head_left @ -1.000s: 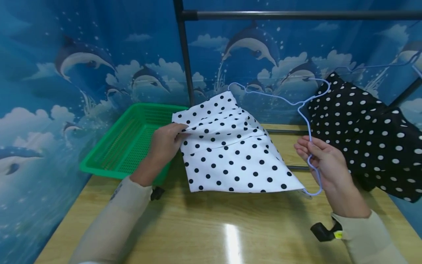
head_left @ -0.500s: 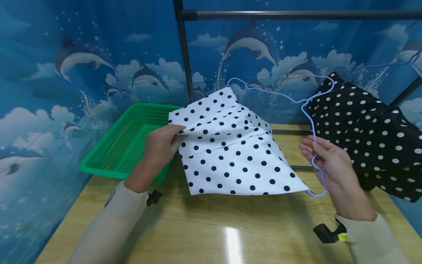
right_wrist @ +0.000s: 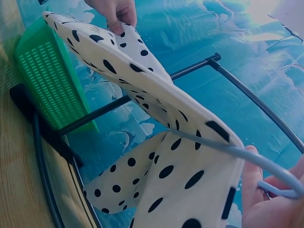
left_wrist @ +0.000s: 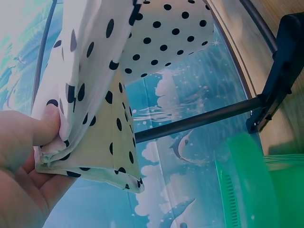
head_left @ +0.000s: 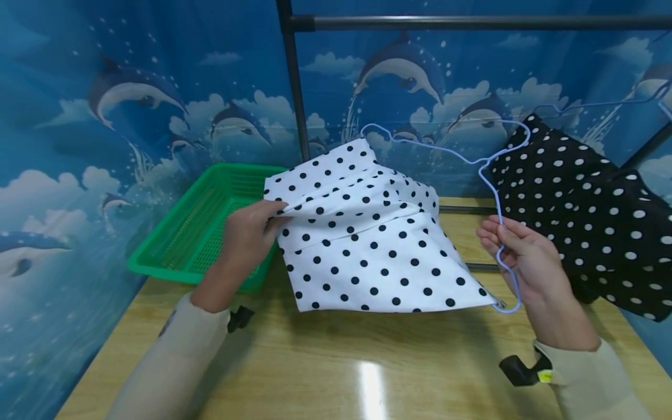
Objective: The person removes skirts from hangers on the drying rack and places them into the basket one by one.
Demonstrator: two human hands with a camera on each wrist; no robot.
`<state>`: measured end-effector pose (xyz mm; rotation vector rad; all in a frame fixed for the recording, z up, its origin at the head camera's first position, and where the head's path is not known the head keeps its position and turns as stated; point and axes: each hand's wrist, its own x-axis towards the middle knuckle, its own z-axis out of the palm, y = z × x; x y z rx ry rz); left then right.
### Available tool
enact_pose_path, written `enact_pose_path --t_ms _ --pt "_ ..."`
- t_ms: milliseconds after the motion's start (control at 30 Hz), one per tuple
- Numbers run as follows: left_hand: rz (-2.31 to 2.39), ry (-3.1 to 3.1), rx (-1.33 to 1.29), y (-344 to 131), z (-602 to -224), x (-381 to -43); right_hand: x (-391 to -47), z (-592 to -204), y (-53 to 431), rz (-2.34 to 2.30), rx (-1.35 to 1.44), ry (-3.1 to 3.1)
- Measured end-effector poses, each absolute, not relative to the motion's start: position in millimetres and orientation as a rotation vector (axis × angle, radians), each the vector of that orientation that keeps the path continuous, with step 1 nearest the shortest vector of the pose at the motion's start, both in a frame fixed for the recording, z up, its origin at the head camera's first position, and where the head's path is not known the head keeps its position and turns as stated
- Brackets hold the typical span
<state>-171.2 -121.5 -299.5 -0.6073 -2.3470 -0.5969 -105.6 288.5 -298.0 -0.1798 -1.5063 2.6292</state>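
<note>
So the left hand (head_left: 249,233) has its fingers pinching the left edge of the white polka-dot cloth (head_left: 362,254), thumb on top of the fold and the other fingers underneath. The cloth is held up over the table (head_left: 315,373) between both hands, with most of it to the right of those fingers. The right hand (head_left: 532,259) is gripping a pale blue hanger (head_left: 485,161), thumb across the wire, and the cloth's lower right corner sits just left of it, right at the hanger's bend.

Count-wise: one white cloth, one black polka-dot cloth (head_left: 583,221) over on the right, two hangers if you include the one up by the black piece, one green basket (head_left: 202,239), one dark rack (head_left: 472,23). There's a yellow-green label (head_left: 545,376) on the right wrist's black gadget (head_left: 517,370), print's too tiny to read.
</note>
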Motion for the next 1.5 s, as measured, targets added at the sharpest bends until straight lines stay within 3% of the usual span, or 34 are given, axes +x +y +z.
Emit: enact_pose_path --t_ms 1500 --pt "-0.623 -2.218 -0.615 -155.4 -285.4 -163.3 -109.6 -299.4 290.5 2.678 -0.090 -1.508"
